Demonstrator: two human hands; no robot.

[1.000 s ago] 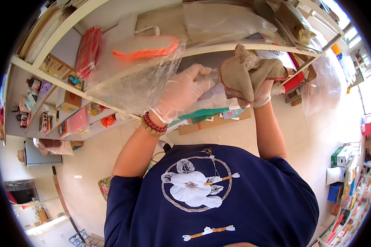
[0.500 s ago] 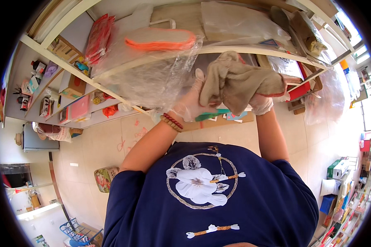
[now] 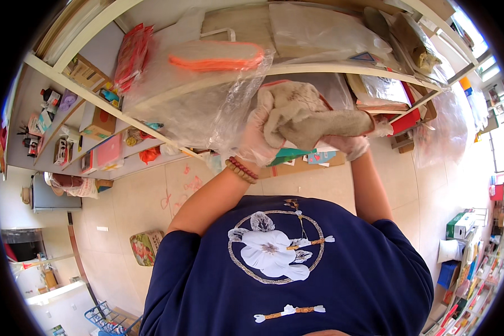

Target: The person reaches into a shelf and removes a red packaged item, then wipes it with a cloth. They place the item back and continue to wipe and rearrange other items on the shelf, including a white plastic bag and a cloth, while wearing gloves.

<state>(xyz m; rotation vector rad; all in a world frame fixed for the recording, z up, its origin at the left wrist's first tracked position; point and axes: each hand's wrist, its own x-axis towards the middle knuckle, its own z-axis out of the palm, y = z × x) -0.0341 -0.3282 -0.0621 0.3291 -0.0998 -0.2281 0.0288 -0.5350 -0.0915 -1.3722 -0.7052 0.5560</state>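
Both hands wear thin, clear plastic gloves. Between them is a grey-brown cleaning cloth (image 3: 313, 115) with a reddish edge, bunched and folded in front of the shelf. My left hand (image 3: 259, 130) grips its left side, the thumb side partly covered by the folds. Beneath its right end, my right hand (image 3: 350, 144) is closed on the cloth, most fingers hidden under it. Two beaded bracelets (image 3: 242, 169) circle my left wrist. Just left of the cloth, a clear plastic sheet (image 3: 207, 112) hangs over the shelf edge.
A cream metal shelf rail (image 3: 319, 68) runs across above my hands. On the upper shelf lie plastic bags and an orange-edged clear packet (image 3: 218, 56). Side shelves at left hold boxes (image 3: 99, 121) and bottles. A patterned stool (image 3: 145, 248) stands on the tiled floor at left.
The cloth has shifted slightly left and been refolded, with its right end now stretched out flatter. My left hand has moved a little left, and my right hand has turned under the cloth.
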